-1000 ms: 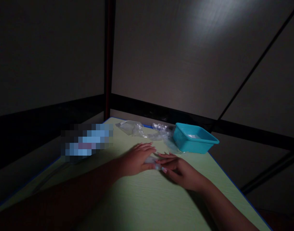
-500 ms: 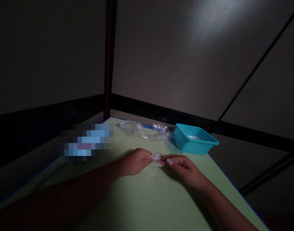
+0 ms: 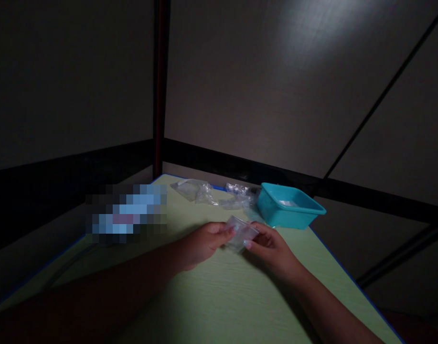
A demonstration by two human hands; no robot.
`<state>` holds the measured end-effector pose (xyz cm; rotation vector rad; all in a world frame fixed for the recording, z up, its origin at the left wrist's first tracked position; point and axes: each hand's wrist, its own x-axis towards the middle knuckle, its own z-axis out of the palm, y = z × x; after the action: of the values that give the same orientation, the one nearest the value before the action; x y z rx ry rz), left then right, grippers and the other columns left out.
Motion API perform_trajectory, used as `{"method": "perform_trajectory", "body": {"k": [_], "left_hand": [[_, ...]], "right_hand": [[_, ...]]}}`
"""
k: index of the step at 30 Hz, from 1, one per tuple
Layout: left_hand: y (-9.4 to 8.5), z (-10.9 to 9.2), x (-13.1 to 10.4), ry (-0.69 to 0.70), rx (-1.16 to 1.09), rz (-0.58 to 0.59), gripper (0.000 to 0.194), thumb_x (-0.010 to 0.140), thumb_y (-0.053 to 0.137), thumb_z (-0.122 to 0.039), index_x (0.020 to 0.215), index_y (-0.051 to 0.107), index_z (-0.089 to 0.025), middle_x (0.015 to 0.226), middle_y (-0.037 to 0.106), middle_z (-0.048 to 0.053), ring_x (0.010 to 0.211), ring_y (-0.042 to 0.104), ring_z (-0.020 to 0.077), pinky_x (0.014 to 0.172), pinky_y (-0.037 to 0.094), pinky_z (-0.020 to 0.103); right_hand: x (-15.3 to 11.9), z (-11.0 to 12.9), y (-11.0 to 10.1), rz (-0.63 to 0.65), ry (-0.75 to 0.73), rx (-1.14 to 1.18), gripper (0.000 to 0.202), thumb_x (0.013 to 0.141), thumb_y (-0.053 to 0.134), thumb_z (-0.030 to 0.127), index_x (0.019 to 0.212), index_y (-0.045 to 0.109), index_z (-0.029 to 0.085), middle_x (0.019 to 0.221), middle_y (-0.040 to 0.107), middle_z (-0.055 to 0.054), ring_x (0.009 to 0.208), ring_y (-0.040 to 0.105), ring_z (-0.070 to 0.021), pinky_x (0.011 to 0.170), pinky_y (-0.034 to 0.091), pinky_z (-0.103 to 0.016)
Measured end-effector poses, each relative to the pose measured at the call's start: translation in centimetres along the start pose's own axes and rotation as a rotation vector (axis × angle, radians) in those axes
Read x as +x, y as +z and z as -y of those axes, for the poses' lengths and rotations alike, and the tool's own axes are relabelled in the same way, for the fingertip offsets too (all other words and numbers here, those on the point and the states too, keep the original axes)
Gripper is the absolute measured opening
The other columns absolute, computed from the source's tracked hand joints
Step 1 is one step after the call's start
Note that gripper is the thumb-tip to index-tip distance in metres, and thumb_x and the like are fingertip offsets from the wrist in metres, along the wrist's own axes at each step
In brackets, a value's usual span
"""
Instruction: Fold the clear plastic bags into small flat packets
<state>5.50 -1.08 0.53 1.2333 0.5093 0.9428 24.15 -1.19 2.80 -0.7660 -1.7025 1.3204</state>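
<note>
Between my hands, just above the table, is a small clear plastic bag (image 3: 239,232), turned so its flat face shows. My left hand (image 3: 208,240) pinches its left side, thumb on top. On the right edge my right hand (image 3: 271,243) grips it between thumb and fingers. Whether anything lies inside the bag is too dim to tell. Beyond my right hand stands a turquoise plastic basket (image 3: 292,217), with something pale inside it.
Crumpled clear plastic bags (image 3: 195,191) lie along the far edge of the pale green table (image 3: 219,296), some beside the basket. A blurred-out light blue item (image 3: 133,210) sits at the left edge. Dark wall panels (image 3: 240,86) rise behind the table.
The plastic bag was bunched and nearly edge-on between my fingertips; now it is spread flatter with its face showing. Both hands have shifted only slightly around it.
</note>
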Motion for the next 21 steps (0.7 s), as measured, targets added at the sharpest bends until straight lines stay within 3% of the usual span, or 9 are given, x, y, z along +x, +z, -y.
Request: {"method": "perform_trajectory", "body": {"k": [5,8,13,21], "left_hand": [[0.0,-0.3,0.3,0.054,0.044,0.004,0.037,0.078,0.059,-0.037,0.106,0.062,-0.013,0.098,0.066,0.008,0.092,0.057,0.0199,0.090,0.036,0.033],[-0.3,-0.6,0.6,0.079,0.110,-0.033,0.038,0.077,0.059,-0.039,0.104,0.063,-0.012,0.094,0.067,0.008,0.085,0.059,0.0195,0.083,0.041,0.030],[-1.2,-0.5,1.2,-0.031,0.316,-0.186,0.043,0.065,0.065,-0.049,0.084,0.068,-0.011,0.074,0.068,0.006,0.074,0.060,0.0217,0.069,0.045,0.028],[-0.8,-0.4,1.9,-0.211,0.348,-0.152,0.047,0.042,0.074,-0.055,0.068,0.068,-0.016,0.069,0.069,0.007,0.076,0.063,0.0282,0.071,0.049,0.034]], "right_hand": [[0.3,-1.1,-0.1,-0.021,0.029,-0.025,0.019,0.069,0.068,0.031,0.076,0.061,0.015,0.070,0.061,-0.001,0.066,0.053,-0.0129,0.064,0.039,-0.025],[0.5,-1.8,-0.6,-0.051,0.066,-0.037,0.023,0.067,0.070,0.033,0.070,0.059,0.014,0.064,0.057,0.001,0.058,0.048,-0.0101,0.057,0.035,-0.022],[0.8,-2.2,-1.0,-0.102,0.079,0.031,0.033,0.058,0.074,0.039,0.062,0.053,0.014,0.056,0.049,0.004,0.050,0.039,-0.0065,0.051,0.029,-0.020],[1.3,-2.8,-1.6,-0.331,0.056,0.029,0.041,0.048,0.078,0.044,0.060,0.052,0.014,0.054,0.046,0.005,0.048,0.035,-0.0049,0.048,0.027,-0.020]]}}
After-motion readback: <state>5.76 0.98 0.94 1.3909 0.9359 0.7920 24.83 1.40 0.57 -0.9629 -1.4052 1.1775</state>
